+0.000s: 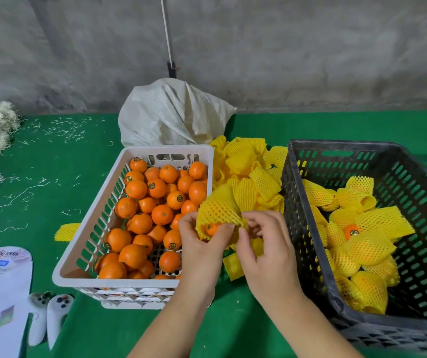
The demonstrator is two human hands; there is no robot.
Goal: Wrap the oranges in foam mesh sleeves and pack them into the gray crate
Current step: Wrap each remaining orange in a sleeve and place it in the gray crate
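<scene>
Glossy oranges (140, 223), yellow foam mesh sleeves (246, 177), perforated plastic gray crate (295, 202), green cloth table cover (52, 156)

Bright, even light with only soft shadows under the white basket (132, 280). Wide-angle bending curves the frame edges; the wall (284, 47) behind that basket looks soft and smeared.

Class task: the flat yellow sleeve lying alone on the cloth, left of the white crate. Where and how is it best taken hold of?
Probably pinch the sleeve at its left edge, from above and from the left. It lies flat on the cloth, and its right end sits close against the white crate.
</scene>
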